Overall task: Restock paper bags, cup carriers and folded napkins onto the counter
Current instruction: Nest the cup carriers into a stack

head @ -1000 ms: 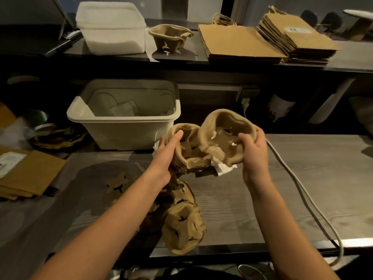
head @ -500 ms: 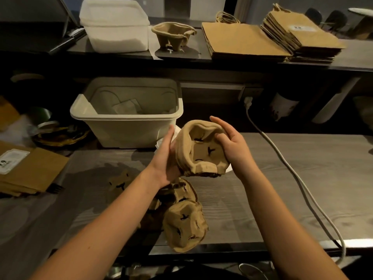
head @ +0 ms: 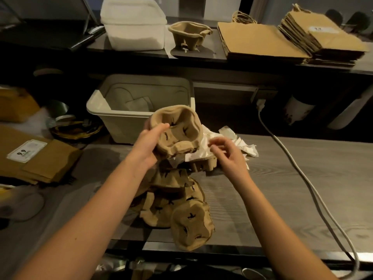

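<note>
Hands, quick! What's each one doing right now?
Left hand: holding a cup carrier.
Right hand: fingers curled over the crumpled white paper; whether it grips cannot be told.

**One label partly readable, one blurred**

You are looking at a white label (head: 27, 150) sitting on top of the left stack of paper bags (head: 46, 166), which is lying on the bench (head: 282, 188). Two large dark digits are showing on it, reading as "99" from where you are standing. You cannot tell whether they are meant to be read the other way up. Finer print is running beneath them, too small to make out. A second white label (head: 322, 29) is sitting on top of the far-right stack of paper bags (head: 333, 43). Dark marks are showing on it, but they are too blurred to read.
</note>
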A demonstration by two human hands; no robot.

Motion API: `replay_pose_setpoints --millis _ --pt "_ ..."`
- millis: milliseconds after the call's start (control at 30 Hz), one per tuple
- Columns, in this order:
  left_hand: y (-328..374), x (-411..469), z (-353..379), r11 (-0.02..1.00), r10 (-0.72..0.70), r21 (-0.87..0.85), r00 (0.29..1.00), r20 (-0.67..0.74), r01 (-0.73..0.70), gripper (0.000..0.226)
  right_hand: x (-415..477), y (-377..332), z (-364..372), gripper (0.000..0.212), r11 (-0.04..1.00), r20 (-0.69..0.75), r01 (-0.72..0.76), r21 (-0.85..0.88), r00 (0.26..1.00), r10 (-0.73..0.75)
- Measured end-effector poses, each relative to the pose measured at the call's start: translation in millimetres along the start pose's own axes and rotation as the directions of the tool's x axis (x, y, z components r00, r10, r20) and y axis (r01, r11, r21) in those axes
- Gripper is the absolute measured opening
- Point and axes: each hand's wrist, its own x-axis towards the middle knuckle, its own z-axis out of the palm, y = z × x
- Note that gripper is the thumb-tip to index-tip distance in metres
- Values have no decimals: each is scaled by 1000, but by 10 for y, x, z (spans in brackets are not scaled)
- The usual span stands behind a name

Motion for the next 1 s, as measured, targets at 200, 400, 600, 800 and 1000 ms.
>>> replay_pose_setpoints --millis 200,400,600,800,1000 --pt "37 -21 -132 999 4 -51 1000 -7 -4 38 -224 252 396 42 703 486 562 -436 805 -341" --pt "57 -44 -246 995 21 -98 999 -43 -25 41 -185 229 434 9 761 226 444 -473 896 -383" --pt "108 -40 -309 975 134 -156 980 -150 -157 46 -108 48 62 21 996 -100 -55 74 993 63" --pt "12 -22 -208 981 136 -115 976 -168 -157 44 17 -239 -118 14 626 -118 -148 766 924 364" --pt "-193 -63 17 976 42 -210 996 -79 -58 36 23 -516 188 12 766 83 -336 548 933 350"
